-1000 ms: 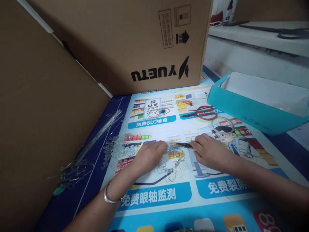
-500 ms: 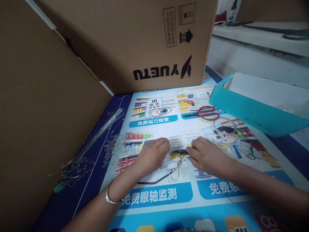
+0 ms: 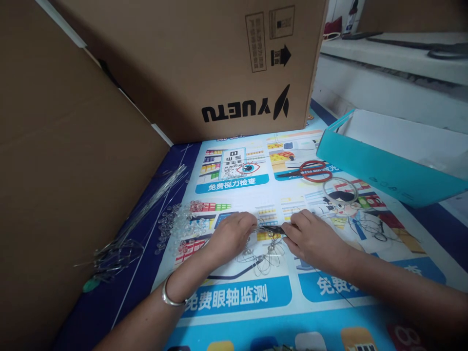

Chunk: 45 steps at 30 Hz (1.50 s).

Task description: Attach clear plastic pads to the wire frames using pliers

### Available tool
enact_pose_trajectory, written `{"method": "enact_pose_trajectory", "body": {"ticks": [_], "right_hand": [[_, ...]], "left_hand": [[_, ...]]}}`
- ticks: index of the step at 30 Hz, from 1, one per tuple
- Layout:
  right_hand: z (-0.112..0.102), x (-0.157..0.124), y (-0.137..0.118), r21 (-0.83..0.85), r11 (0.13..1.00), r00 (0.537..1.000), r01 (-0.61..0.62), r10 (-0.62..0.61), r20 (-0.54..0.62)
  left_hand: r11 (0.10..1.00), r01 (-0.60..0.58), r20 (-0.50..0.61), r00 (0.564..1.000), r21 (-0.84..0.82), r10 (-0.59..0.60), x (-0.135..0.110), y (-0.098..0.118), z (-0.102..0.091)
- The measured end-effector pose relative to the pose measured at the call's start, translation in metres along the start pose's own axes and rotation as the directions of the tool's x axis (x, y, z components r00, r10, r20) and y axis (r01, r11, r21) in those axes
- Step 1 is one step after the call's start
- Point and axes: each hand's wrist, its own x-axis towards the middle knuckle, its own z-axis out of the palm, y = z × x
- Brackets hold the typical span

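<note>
My left hand is closed in a pinch on clear beaded wirework, whose thin wire loops and beads hang below the fingertips. My right hand is wrapped round what look like needle-nose pliers. Their dark pointed jaws reach left to the beadwork beside my left fingertips; the handles are hidden in my palm. Whether the jaws grip a wire is too small to tell. Left of my left hand lies a spread of loose clear beads.
Red-handled scissors and a ring-shaped roll lie beyond my right hand. A turquoise box stands at the right. Bundled wires lie at the left beside a cardboard wall. Tangled dark wire is at the right.
Both hands have stayed nearly in place, with only a slight shift at the wrists. The pliers and beadwork are still held between them.
</note>
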Motion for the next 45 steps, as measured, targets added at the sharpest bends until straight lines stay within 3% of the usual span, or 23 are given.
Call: {"method": "enact_pose_trajectory", "body": {"ticks": [11, 19, 26, 37, 45], "right_hand": [[-0.002, 0.000, 0.002, 0.007, 0.999, 0.999, 0.048, -0.047, -0.026], [-0.007, 0.004, 0.000, -0.013, 0.999, 0.999, 0.037, -0.037, 0.031], [-0.008, 0.005, -0.009, -0.018, 1.000, 0.999, -0.014, 0.014, 0.033], [-0.003, 0.004, -0.003, 0.085, 0.996, 0.999, -0.040, 0.038, 0.028], [-0.005, 0.003, -0.003, 0.158, 0.983, 0.995, -0.092, 0.083, 0.060]], "left_hand": [[1.000, -0.030, -0.043, 0.999, -0.004, 0.030, -0.001, 0.000, 0.003], [0.997, -0.078, -0.060, 0.995, 0.018, 0.079, -0.001, 0.000, 0.006], [0.998, -0.036, -0.062, 0.997, 0.049, 0.039, -0.001, 0.004, 0.005], [0.998, 0.047, -0.028, 0.998, -0.046, -0.049, -0.001, 0.004, 0.001], [0.995, 0.020, -0.046, 0.999, -0.096, -0.024, 0.000, 0.003, 0.002]]}}
